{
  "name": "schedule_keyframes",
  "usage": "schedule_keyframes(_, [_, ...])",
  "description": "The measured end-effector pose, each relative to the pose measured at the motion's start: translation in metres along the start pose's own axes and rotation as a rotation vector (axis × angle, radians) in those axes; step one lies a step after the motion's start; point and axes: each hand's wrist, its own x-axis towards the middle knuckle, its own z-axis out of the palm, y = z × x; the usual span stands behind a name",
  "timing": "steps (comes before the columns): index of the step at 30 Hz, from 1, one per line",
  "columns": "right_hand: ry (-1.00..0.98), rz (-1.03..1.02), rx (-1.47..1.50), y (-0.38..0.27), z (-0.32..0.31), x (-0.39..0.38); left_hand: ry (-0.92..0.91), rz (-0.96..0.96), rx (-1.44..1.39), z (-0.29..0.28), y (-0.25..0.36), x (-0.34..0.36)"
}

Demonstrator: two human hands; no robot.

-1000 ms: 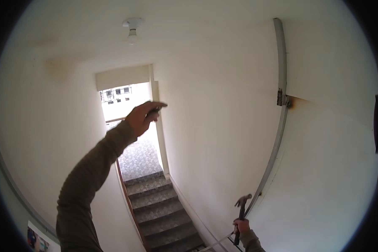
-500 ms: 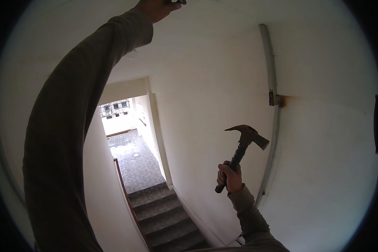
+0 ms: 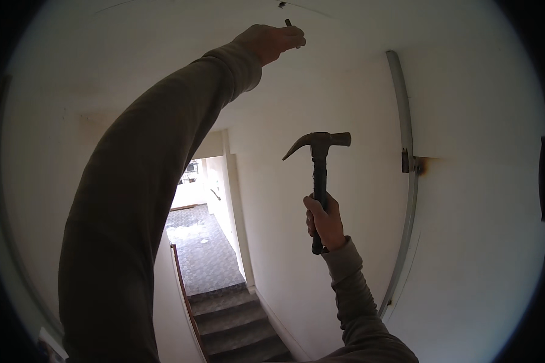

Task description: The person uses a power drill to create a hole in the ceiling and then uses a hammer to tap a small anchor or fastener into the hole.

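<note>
High up by the pale ceiling, my left hand (image 3: 272, 43) is closed in a pinch on a short dark rod (image 3: 288, 23), whose end sticks up past the fingers. Just above that end is a small dark hole or fitting (image 3: 281, 5) in the ceiling, with a gap between them. Lower and to the right, my right hand (image 3: 325, 222) is wrapped round the dark handle of a claw hammer (image 3: 321, 142). The hammer stands nearly upright, its claw pointing left and its striking face right. Its head touches nothing.
Below, dark stairs (image 3: 239, 330) lead down to a bright tiled landing (image 3: 206, 254), with a brown handrail (image 3: 184, 296) along their left side. A grey conduit (image 3: 399, 103) runs down the right wall (image 3: 472, 212), beside a rust stain.
My left hand has come down and right in view, showing the ceiling spot. My right hand has raised the hammer and turned it from a slant to upright. The whole view has shifted slightly.
</note>
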Motion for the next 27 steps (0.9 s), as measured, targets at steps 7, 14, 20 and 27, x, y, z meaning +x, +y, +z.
schedule_keyframes(7, [-0.124,-0.436,0.345,0.015,0.008,0.080,0.014,-0.161,0.052,0.009,-0.010,0.020])
schedule_keyframes(14, [-0.031,-0.233,0.163,0.001,0.043,0.077,-0.068,-0.186,0.185,0.002,-0.036,0.012])
schedule_keyframes(20, [-0.008,-0.371,0.221,0.011,0.066,0.107,-0.017,-0.068,0.136,-0.002,-0.037,0.018])
schedule_keyframes(27, [-0.019,-0.387,0.153,-0.002,0.081,0.143,-0.044,-0.100,0.122,-0.007,-0.034,0.027])
